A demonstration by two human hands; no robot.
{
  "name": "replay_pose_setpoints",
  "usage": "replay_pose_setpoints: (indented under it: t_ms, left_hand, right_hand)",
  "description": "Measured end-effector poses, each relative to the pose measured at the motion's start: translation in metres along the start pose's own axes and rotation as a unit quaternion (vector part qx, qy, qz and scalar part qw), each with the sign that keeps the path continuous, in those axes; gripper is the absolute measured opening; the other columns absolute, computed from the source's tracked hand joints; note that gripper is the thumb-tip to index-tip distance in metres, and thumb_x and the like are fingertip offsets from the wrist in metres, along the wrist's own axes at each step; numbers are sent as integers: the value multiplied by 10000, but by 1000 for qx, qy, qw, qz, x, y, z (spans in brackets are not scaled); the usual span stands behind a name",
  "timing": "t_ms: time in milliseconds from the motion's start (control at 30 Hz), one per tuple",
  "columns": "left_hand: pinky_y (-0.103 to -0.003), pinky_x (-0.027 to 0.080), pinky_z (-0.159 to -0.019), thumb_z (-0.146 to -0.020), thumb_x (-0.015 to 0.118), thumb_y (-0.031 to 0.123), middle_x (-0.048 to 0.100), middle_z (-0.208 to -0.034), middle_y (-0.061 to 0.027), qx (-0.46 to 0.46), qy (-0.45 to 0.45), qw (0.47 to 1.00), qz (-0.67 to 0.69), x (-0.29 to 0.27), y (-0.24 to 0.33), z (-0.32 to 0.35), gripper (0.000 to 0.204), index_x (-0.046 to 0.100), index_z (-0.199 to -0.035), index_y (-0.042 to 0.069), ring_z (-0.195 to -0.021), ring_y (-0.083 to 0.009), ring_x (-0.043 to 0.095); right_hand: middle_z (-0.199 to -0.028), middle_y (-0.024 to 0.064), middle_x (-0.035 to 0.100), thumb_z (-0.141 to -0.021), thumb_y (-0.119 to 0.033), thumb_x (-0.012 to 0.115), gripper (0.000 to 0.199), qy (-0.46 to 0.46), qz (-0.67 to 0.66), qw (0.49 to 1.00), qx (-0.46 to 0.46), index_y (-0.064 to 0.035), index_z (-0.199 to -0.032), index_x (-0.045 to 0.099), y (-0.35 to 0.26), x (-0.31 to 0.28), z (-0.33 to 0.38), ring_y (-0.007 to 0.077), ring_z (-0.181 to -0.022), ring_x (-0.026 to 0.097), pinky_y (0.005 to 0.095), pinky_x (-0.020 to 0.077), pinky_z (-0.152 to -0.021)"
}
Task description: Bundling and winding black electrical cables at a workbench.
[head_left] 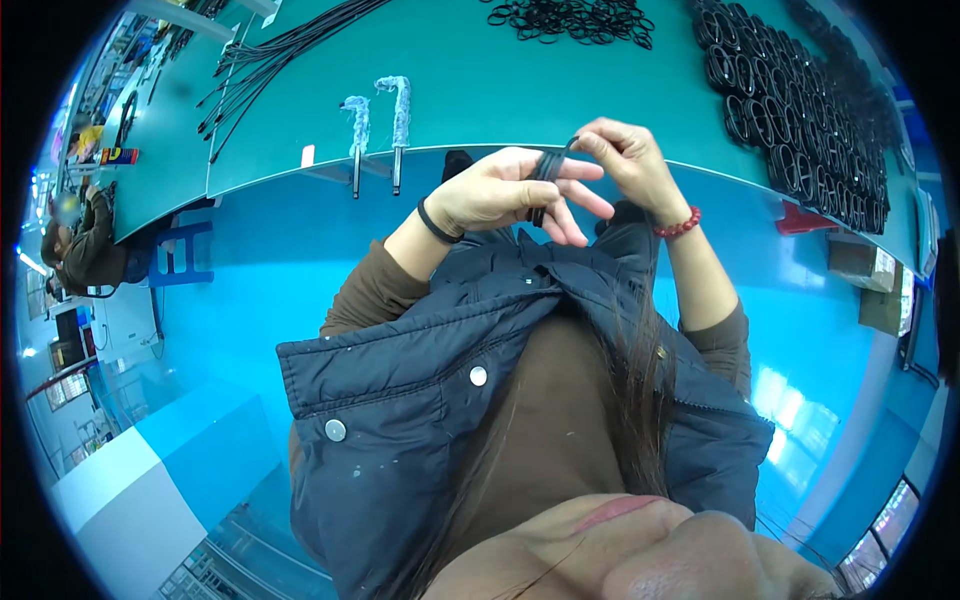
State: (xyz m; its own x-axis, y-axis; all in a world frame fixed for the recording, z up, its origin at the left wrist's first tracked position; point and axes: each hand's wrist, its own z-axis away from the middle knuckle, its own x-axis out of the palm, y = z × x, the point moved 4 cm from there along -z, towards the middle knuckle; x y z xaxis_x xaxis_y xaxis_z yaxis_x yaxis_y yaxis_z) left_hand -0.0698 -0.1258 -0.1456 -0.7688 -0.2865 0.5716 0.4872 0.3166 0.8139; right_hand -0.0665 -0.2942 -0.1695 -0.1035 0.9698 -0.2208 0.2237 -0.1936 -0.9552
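A black cable (545,180) is looped in several turns around the fingers of my left hand (490,192). Its thumb lies against the loops, while some fingertips stick out past them. My right hand (630,165), just to the right, pinches a stretch of the same cable between thumb and fingers. Both hands are raised by the near edge of the green table (460,100). The far side of the loops is hidden behind my left hand.
Uncoiled black cables (270,55) lie at the table's upper left. Small black loops (575,18) are heaped at the back. Rows of coiled cables (790,120) cover the right side. Two plastic-wrapped hooked rods (397,120) stand at the near edge. Far left, a person (95,245) sits near a blue stool (183,255).
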Motion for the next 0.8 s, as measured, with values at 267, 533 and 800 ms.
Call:
replay_pose_setpoints:
  t_ms: [267,533,800]
  left_hand:
    - [-230,585,-618,-997,460,184,614,-1115,-312,-6,13,1000,22,-3,4,-8,430,444,-1308,-113,-771,-258,716]
    - [-286,591,-756,-1006,450,188,580,-1199,-296,119,29,991,49,-26,29,-6,431,421,-1329,-96,-917,-297,694]
    - [-398,529,-926,-1010,448,213,541,-1266,-283,177,195,953,-147,-56,16,-8,417,446,-1316,-70,-1099,-364,610]
  right_hand:
    - [-666,-12,585,-925,-142,579,152,-1,-3,1000,-27,-49,-878,690,6,4,-3,68,-548,435,215,352,-497]
    - [-660,15,585,-920,-122,576,122,-13,55,992,110,-55,-969,666,13,29,41,105,-528,482,248,389,-493]
    - [-753,64,652,-872,-9,559,154,-95,291,952,-23,-26,-1005,635,-58,32,60,149,-553,521,282,438,-520]
